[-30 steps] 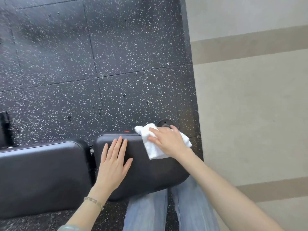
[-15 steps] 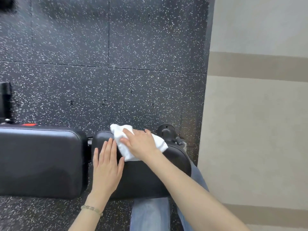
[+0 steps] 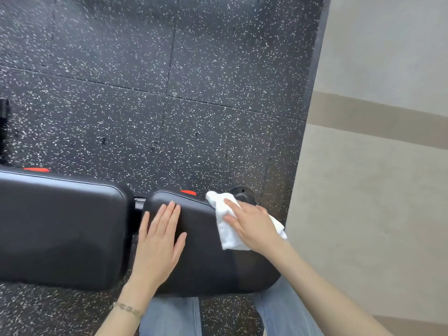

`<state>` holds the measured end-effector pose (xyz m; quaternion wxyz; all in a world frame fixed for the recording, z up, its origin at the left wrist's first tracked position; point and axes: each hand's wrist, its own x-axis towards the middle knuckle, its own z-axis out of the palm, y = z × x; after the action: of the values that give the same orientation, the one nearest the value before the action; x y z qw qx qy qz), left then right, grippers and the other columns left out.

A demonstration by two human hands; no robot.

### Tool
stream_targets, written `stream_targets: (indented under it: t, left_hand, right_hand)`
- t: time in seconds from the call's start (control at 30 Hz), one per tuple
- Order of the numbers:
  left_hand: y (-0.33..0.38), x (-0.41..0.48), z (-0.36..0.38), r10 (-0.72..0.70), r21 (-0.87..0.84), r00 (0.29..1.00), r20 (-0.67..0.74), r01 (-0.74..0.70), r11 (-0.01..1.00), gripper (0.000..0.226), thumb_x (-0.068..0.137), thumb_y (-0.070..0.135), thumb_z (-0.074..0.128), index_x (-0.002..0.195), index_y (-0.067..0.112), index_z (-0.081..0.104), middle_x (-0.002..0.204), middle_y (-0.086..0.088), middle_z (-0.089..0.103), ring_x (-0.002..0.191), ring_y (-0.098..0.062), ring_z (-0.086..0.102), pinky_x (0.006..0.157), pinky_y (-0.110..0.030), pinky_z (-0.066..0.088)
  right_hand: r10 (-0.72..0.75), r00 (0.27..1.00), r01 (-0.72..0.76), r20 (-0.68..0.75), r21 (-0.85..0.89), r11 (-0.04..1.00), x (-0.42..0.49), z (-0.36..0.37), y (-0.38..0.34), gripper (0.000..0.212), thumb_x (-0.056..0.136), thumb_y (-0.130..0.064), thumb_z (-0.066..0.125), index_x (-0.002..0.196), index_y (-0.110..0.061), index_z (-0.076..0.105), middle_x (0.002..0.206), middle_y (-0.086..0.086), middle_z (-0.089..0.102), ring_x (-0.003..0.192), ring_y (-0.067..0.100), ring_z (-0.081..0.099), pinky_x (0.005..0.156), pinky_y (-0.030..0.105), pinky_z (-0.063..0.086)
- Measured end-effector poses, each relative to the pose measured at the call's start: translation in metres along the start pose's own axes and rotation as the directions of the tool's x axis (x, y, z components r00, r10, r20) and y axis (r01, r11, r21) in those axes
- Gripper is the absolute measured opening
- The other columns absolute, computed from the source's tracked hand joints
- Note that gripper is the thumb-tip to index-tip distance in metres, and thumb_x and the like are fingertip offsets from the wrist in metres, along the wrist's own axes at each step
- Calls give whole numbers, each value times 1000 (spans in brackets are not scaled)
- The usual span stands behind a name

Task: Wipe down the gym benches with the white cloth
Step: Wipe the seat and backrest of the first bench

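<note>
the white cloth (image 3: 228, 229) is pressed onto the far right end of the smaller black bench pad (image 3: 208, 263) by the right hand (image 3: 252, 224), whose fingers are laid out straight over it rather than curled round it. the cloth's far corner is seen reaching the pad's far edge, just beside a round black fitting (image 3: 242, 194) of the frame. the left hand (image 3: 157, 241) is laid palm down on the same pad nearer its left end, with fingers extended and close together and nothing held. a beaded bracelet (image 3: 127, 309) is worn on the left wrist. the two hands are set apart, with bare pad between them. a larger black pad (image 3: 60, 229) is seen to the left, separated from the smaller one by a narrow gap. a small red part (image 3: 188, 192) is visible behind the smaller pad's far edge. legs in blue jeans (image 3: 172, 316) are seen below the smaller pad. the bench is set on black speckled rubber flooring (image 3: 194, 93), bordered on the right by pale beige floor (image 3: 375, 190).
</note>
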<state>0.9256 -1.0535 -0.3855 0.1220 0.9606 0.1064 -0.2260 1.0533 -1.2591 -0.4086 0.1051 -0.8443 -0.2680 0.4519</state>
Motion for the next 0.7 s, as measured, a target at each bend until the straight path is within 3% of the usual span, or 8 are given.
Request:
stream_targets:
  t: [0.13, 0.3, 0.4, 0.47, 0.53, 0.6, 0.7]
  left_hand:
    - [-44, 0, -14, -65, -18, 998, -6, 65, 998, 60, 95, 40, 27, 143, 4, 35, 150, -10, 33, 140, -23, 26, 116, -48, 14]
    - [-121, -8, -32, -33, 19, 999, 25, 32, 999, 61, 98, 42, 21, 142, 3, 35, 149, -12, 33, 140, -26, 26, 116, -48, 13]
    - [-161, -10, -42, 2, 33, 999, 34, -3, 999, 60, 97, 42, 23, 142, 3, 36, 149, -12, 34, 139, -25, 26, 115, -50, 16]
    - [-181, -9, -48, 47, 46, 998, 29, -49, 998, 59, 96, 40, 27, 142, 3, 36, 150, -11, 33, 140, -25, 26, 114, -51, 18]
    - [-199, -7, -52, 93, 57, 995, 21, -94, 994, 59, 96, 38, 30, 142, 3, 35, 150, -12, 32, 140, -25, 25, 114, -51, 19]
    - [-213, -3, -54, 114, 56, 993, 6, -115, 992, 58, 95, 37, 32, 142, 2, 36, 150, -12, 33, 140, -25, 26, 114, -51, 19]
    - [-230, 2, -56, 105, 58, 994, -12, -105, 993, 58, 95, 37, 32, 141, 1, 37, 150, -13, 32, 140, -26, 25, 114, -50, 18]
  right_hand:
    - [-48, 993, 43, -108, -41, 998, 41, 6, -56, 76, 83, -60, -2, 142, -30, 35, 132, -1, 55, 116, 27, 54, 91, 43, 38]
    - [-53, 984, 39, -168, -83, 996, 86, 10, -126, 69, 88, -59, 4, 134, -29, 45, 116, 2, 63, 100, 30, 60, 80, 41, 41]
    - [-136, 969, 94, -206, -204, 975, 109, 14, -166, 56, 90, -53, 21, 102, -24, 67, 85, 3, 66, 74, 29, 63, 63, 37, 43]
    - [-180, 954, 119, -238, -252, 960, 112, 17, -171, 48, 91, -50, 31, 89, -22, 70, 75, 3, 65, 65, 28, 62, 54, 34, 43]
    - [-218, 935, 159, -280, -220, 963, 102, 20, -155, 48, 96, -50, 30, 101, -23, 69, 91, 4, 68, 80, 28, 66, 58, 35, 48]
    - [-150, 937, 108, -314, -148, 983, 84, 14, -138, 51, 99, -48, 25, 115, -21, 65, 104, 6, 68, 90, 29, 66, 63, 37, 53]
    - [42, 951, -74, -305, -94, 993, 73, 8, -136, 38, 92, -35, 33, 116, -19, 58, 89, 2, 67, 75, 31, 65, 60, 40, 52]
